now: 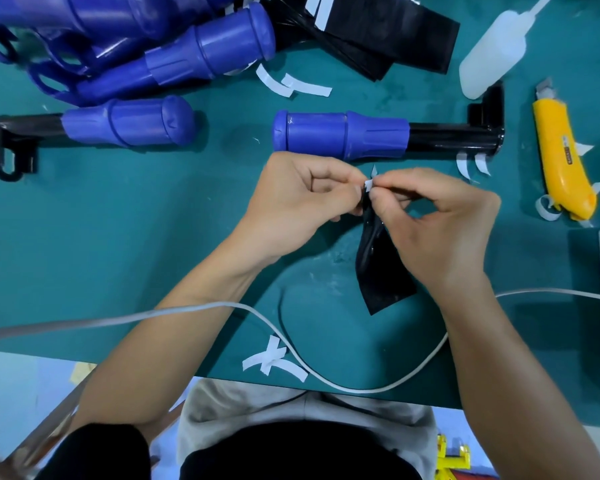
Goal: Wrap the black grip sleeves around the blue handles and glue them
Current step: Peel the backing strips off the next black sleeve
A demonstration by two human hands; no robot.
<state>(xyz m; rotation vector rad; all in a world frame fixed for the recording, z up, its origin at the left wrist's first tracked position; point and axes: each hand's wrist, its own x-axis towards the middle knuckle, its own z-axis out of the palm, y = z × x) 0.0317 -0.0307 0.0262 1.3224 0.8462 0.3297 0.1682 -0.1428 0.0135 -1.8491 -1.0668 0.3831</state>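
Here I'm pinching the black grip sleeve [381, 271] top edge between my left hand [291, 206] and right hand [440, 223], fingertips curled tight together, just below the blue handle [340, 135] on the table [118, 237].

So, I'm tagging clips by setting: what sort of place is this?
Likely a small assembly workbench: a pile of blue handles, a stack of black grip sleeves, a squeeze bottle and a yellow utility knife on the teal table. Left hand and right hand pinch one sleeve.
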